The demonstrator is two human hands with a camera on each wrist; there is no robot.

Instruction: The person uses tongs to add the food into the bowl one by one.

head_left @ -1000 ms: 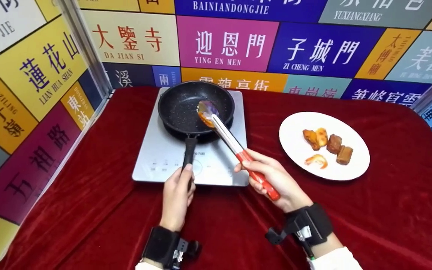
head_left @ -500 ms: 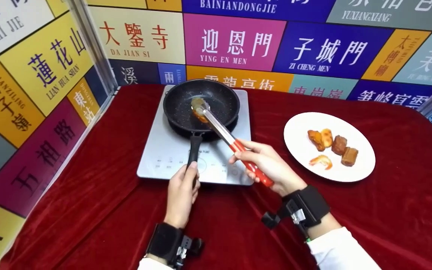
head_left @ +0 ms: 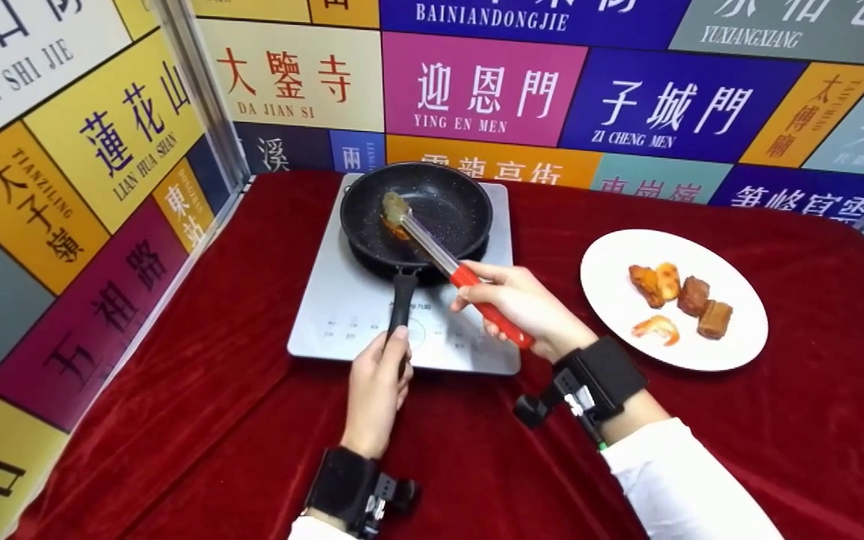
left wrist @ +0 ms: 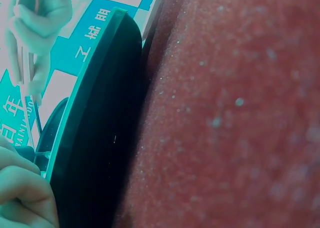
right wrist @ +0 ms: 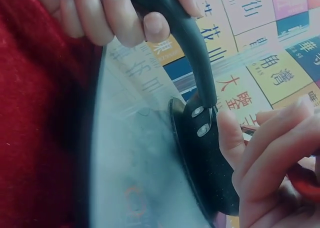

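- Head view: high, facing forward and down, takes in the whole table [head_left: 777,450], with pan [head_left: 447,225] and cooktop [head_left: 327,330].
- Left wrist view: very near, low along the cooktop [left wrist: 95,138] edge.
- Right wrist view: close, sharing the pan handle [right wrist: 192,53] and cooktop [right wrist: 135,178].

Red-handled tongs [head_left: 453,269] pinch orange food [head_left: 393,225] inside black pan [head_left: 451,217]

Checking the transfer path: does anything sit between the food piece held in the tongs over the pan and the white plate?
Nothing visible does. The food piece sits in the tongs inside the pan; between it and the plate lie only the pan rim, cooktop edge and bare red cloth.
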